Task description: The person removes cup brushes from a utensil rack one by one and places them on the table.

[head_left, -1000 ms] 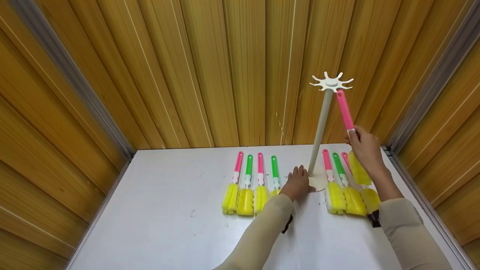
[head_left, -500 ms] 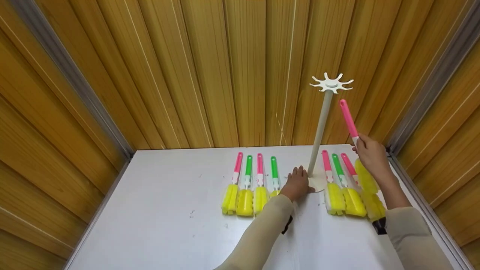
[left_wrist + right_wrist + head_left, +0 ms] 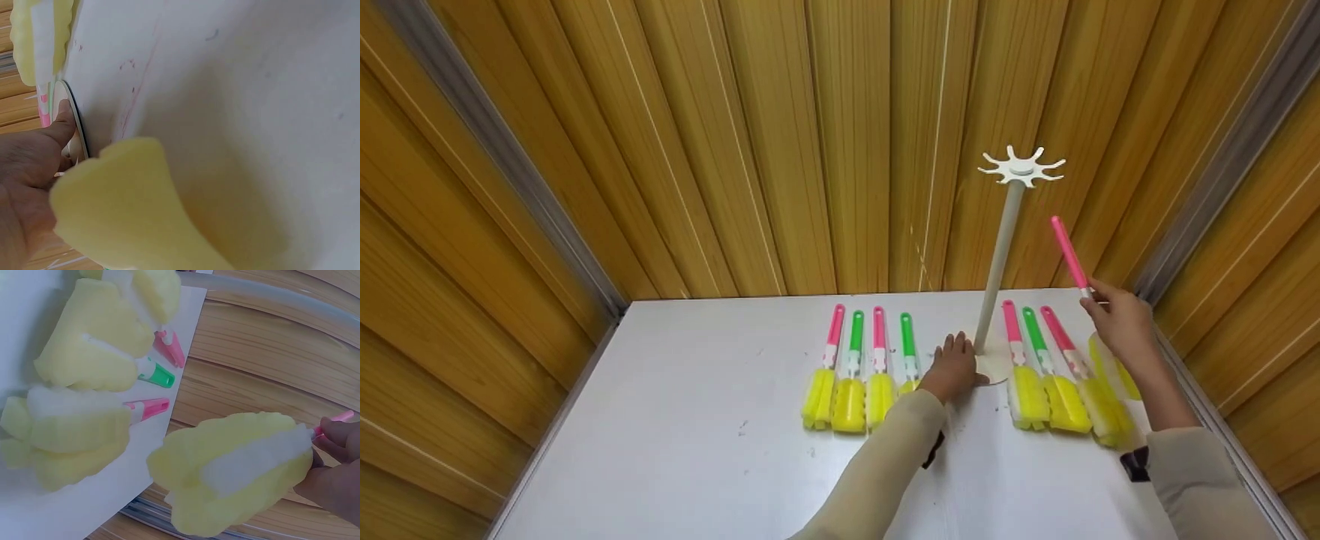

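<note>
My right hand point(image 3: 1123, 322) pinches a sponge bottle brush point(image 3: 1069, 253) by the lower end of its pink handle. The handle points up and leans left; in the right wrist view its yellow-and-white sponge head point(image 3: 242, 467) hangs below the fingers. A white stand point(image 3: 1000, 262) rises left of that brush, its top point(image 3: 1021, 171) a ring of curved prongs. My left hand point(image 3: 954, 369) rests on the stand's round base point(image 3: 997, 366), fingers extended. In the left wrist view the thumb point(image 3: 66, 115) lies over the base's edge.
Right of the stand lie three sponge brushes, pink point(image 3: 1014, 322), green point(image 3: 1035, 330) and pink point(image 3: 1057, 330). To its left a row of several more point(image 3: 850, 405) lies on the white table point(image 3: 697, 420), partly behind the left forearm. Wood-look panels point(image 3: 750, 150) enclose the table.
My right hand has carried the pink-handled brush down and to the right, away from the prongs, over the end of the right row. My left hand stays on the base.
</note>
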Motion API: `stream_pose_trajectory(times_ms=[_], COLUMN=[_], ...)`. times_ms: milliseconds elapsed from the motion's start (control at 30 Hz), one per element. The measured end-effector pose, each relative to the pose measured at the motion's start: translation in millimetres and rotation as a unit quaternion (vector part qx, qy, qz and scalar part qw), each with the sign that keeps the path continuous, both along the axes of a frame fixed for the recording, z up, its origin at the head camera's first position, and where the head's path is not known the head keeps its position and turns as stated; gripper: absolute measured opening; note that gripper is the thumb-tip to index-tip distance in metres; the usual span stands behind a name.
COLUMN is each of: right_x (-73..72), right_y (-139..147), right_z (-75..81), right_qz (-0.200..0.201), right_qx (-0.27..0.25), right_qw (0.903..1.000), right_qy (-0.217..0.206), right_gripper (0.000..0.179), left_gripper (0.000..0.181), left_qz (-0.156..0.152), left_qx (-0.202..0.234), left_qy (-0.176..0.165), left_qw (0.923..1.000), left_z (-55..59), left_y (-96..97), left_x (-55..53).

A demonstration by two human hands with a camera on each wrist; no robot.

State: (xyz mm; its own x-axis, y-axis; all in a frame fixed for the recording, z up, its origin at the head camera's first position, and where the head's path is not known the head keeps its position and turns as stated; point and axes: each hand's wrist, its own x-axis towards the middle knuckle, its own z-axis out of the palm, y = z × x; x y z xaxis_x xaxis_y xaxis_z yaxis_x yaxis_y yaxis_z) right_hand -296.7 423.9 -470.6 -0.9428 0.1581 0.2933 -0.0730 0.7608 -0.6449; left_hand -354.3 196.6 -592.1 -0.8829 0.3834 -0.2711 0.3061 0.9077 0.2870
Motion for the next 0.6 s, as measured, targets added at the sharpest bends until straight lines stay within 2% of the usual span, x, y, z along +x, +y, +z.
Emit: stream_pose_trajectory(times_ms=[400, 600], right_x=[8.3, 12.0], right_y=[19, 29], right_z=[-13.8, -26.4], right_qz=[0.008, -0.001], right_qx=[0.049, 0.058], right_qw=[0.9987, 0.9982], right_qy=[0.007, 0.015], right_gripper=[0.046, 0.044], left_gripper=[0.079, 0.079], left_qz=[-0.003, -0.004], left_qx=[0.002, -0.001], left_qy=[0.007, 0.011], left_qw=[1.0000, 0.9999], left_z=[-1.1, 0.2], left_y=[-1.6, -1.5], left_x=[-0.2, 0.8])
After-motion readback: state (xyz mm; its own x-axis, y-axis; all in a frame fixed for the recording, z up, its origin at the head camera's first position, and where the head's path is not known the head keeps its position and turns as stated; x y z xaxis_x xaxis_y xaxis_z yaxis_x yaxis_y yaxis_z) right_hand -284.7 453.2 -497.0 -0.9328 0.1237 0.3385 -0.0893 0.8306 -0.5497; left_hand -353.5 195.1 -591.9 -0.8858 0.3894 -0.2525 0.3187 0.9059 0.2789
